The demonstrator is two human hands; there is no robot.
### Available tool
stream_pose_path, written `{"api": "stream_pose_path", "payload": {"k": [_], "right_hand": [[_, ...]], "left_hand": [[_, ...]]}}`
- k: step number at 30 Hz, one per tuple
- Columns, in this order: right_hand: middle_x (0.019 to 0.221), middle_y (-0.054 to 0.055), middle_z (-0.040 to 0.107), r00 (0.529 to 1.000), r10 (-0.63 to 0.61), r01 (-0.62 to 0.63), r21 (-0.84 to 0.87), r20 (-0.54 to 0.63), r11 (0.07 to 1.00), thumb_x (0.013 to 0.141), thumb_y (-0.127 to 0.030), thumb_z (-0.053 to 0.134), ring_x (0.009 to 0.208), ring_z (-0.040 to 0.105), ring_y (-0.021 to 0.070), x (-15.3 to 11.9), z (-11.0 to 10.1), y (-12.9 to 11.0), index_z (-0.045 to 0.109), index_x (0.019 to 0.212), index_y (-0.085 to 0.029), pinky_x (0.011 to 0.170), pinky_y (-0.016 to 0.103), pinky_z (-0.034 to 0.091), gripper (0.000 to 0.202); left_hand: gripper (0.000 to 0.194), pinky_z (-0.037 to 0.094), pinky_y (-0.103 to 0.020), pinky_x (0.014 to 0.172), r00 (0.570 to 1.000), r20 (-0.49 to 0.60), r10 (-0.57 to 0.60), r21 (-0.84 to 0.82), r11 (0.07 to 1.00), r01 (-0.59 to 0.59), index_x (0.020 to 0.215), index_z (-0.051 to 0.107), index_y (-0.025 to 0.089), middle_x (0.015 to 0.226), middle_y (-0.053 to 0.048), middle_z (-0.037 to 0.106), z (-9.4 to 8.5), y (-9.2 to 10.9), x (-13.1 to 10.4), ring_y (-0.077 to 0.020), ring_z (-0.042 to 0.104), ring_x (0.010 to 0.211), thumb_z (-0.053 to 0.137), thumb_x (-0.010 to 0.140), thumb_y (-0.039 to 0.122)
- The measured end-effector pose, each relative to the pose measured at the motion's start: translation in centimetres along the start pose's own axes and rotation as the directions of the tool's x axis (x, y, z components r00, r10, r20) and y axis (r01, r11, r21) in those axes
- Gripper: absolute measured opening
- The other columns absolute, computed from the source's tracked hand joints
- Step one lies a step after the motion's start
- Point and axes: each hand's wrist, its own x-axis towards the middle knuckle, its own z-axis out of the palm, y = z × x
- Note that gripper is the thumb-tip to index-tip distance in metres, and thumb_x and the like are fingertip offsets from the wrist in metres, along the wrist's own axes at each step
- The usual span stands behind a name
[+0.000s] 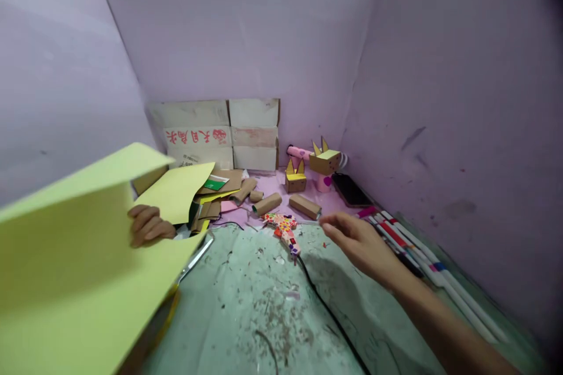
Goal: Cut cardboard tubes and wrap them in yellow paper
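Observation:
A large yellow sheet, folded or curled over at its top, fills the lower left. My left hand is wrapped round it, fingers closed on the paper. My right hand is over the right part of the green table surface, fingers stretched out and holding nothing. Left of its fingertips lies a colourful patterned glue gun with a black cord. Scissors stick out from under the sheet's right edge. Cardboard tubes lie just beyond my right fingertips.
Marker pens and a black phone line the right side. Two cardboard animal figures stand at the back. Paper and cardboard scraps pile up at back left, before a flattened white box. Purple panels enclose the area.

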Motion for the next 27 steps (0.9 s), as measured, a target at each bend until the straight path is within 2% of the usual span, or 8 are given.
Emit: {"api": "stream_pose_path", "payload": {"k": [4,10,13,17,20,22,24,27], "right_hand": [[0.074,0.007,0.067,0.989,0.143,-0.137,-0.157,0.028,0.978,0.084,-0.04,0.036,0.071,0.062,0.0212,-0.3,1.2,3.1,0.062,0.079,-0.016,0.061,0.028,0.045,0.036],[0.082,0.015,0.071,0.972,0.231,-0.18,-0.476,0.052,0.861,0.078,-0.054,0.044,0.079,0.065,0.0323,1.8,6.9,-0.5,0.065,0.079,-0.015,0.063,0.036,0.045,0.045],[0.091,0.019,0.069,0.971,0.236,-0.187,-0.529,0.025,0.828,0.076,-0.042,0.051,0.083,0.065,0.0351,2.7,8.9,-1.3,0.061,0.091,-0.011,0.064,0.038,0.045,0.036],[0.089,0.017,0.07,0.972,0.234,-0.19,-0.551,0.01,0.812,0.08,-0.03,0.045,0.081,0.066,0.032,1.9,9.0,-1.6,0.052,0.104,-0.009,0.061,0.035,0.045,0.032],[0.087,0.016,0.07,0.978,0.208,-0.158,-0.568,0.024,0.808,0.081,-0.026,0.045,0.077,0.067,0.0306,0.0,7.7,-2.4,0.047,0.108,-0.01,0.057,0.032,0.042,0.031],[0.084,0.015,0.07,0.974,0.224,-0.161,-0.59,0.034,0.791,0.084,-0.028,0.042,0.075,0.067,0.0309,-1.6,6.4,-2.8,0.046,0.105,-0.011,0.054,0.031,0.04,0.028],[0.081,0.014,0.07,0.962,0.271,-0.202,-0.607,0.023,0.768,0.087,-0.032,0.04,0.074,0.068,0.0313,-3.1,5.3,-2.7,0.046,0.102,-0.013,0.053,0.031,0.038,0.025],[0.08,0.011,0.071,0.956,0.293,-0.246,-0.584,-0.015,0.773,0.089,-0.033,0.039,0.074,0.067,0.0307,-4.4,4.4,-1.6,0.045,0.103,-0.015,0.054,0.031,0.036,0.023]], "left_hand": [[0.037,0.003,-0.026,0.03,0.996,-0.087,0.031,-0.12,0.992,-0.042,0.058,0.02,0.018,0.048,0.008,0.003,-1.0,-0.2,-0.2,-0.006,-0.014,0.035,0.036,0.088,0.031],[0.039,-0.003,-0.034,0.036,0.984,-0.133,-0.122,-0.177,0.979,0.098,0.055,0.017,0.019,0.05,0.007,-0.001,0.1,-1.1,-0.1,-0.0088,-0.02,0.04,0.032,0.09,0.027],[0.04,-0.001,-0.037,0.044,0.928,-0.252,-0.276,-0.167,0.957,0.239,0.054,0.02,0.018,0.046,0.006,0.0,0.8,-1.3,-0.2,-0.0122,-0.022,0.046,0.023,0.093,0.025],[0.042,0.0,-0.037,0.05,0.847,-0.339,-0.409,-0.204,0.911,0.359,0.052,0.025,0.017,0.04,0.006,0.004,1.2,-0.6,-0.1,-0.0144,-0.021,0.052,0.018,0.094,0.022],[0.044,0.001,-0.036,0.043,0.836,-0.293,-0.464,-0.296,0.875,0.382,0.052,0.027,0.017,0.035,0.009,0.011,0.9,-0.5,0.0,-0.0134,-0.022,0.049,0.018,0.095,0.02],[0.044,0.004,-0.031,0.032,0.863,-0.222,-0.455,-0.455,0.831,0.321,0.054,0.032,0.017,0.032,0.012,0.021,0.5,-1.1,-0.1,-0.01,-0.023,0.041,0.019,0.096,0.02],[0.044,0.014,-0.02,0.024,0.902,-0.116,-0.416,-0.669,0.703,0.239,0.058,0.037,0.019,0.033,0.015,0.034,0.1,-2.0,-0.2,-0.0043,-0.014,0.027,0.018,0.097,0.021],[0.045,0.028,-0.007,0.027,0.923,0.041,-0.383,-0.872,0.438,0.221,0.062,0.039,0.021,0.036,0.012,0.043,-0.5,-3.2,-0.2,0.0008,0.017,0.017,0.011,0.098,0.024]]}}
